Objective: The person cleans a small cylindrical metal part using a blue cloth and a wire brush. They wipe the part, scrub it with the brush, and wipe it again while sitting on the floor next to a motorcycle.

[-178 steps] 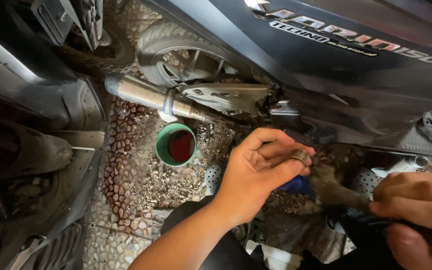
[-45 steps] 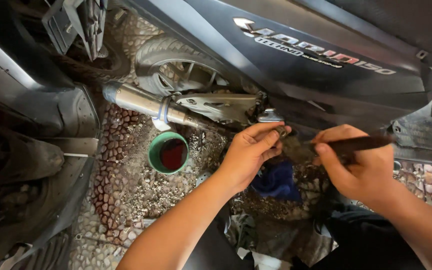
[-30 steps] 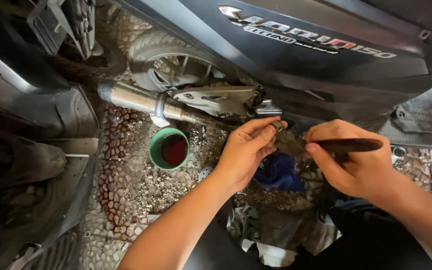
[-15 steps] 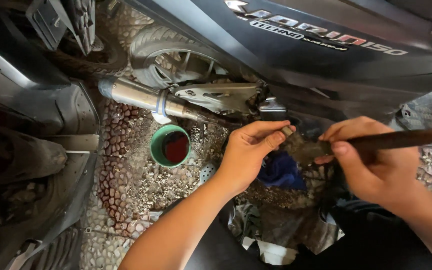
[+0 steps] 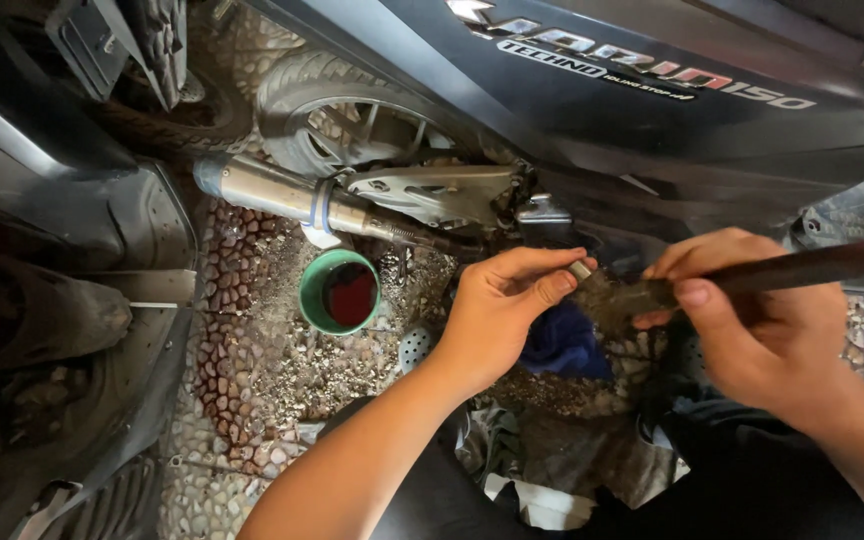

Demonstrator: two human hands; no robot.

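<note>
My left hand [image 5: 502, 310] pinches a small silvery metal part [image 5: 581, 269] between thumb and fingertips, low beside a dark scooter [image 5: 652, 110]. My right hand [image 5: 742, 320] grips a dark-handled brush [image 5: 802, 268], whose dirty bristle end [image 5: 617, 295] touches the small part. A blue cloth [image 5: 564, 340] lies on the ground just under both hands.
A green cup [image 5: 339, 292] with dark red liquid stands on the pebbled floor [image 5: 252, 360] to the left of my hands. Above it run the scooter's metal exhaust pipe [image 5: 282, 192] and rear wheel [image 5: 342, 110]. Another dark vehicle body [image 5: 62, 280] fills the left side.
My view has shifted slightly. My right hand has kept the brush against the part, with the handle swinging out to the right and the hand moving a little.
</note>
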